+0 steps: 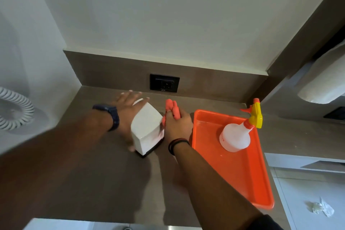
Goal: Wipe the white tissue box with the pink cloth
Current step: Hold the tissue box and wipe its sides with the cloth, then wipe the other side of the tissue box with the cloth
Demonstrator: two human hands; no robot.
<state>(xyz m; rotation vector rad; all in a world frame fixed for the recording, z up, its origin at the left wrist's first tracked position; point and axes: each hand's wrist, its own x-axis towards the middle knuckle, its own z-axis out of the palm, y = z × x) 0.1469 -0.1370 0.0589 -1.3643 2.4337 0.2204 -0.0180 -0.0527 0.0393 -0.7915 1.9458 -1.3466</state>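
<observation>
The white tissue box (147, 127), with a dark base, stands on the brown counter near its middle. My left hand (128, 110) lies against the box's left and far side, fingers spread, thumb low at the front left corner. My right hand (177, 126) is closed around the bunched pink cloth (172, 108) and presses it against the box's right side. Part of the cloth sticks up above my fist; the rest is hidden between hand and box.
An orange tray (242, 173) lies right of my right hand, holding a white spray bottle (236, 137) with a yellow and orange trigger. A black wall socket (164, 82) sits behind the box. A coiled white cord (13, 110) hangs at far left. Crumpled paper (320, 209) lies lower right.
</observation>
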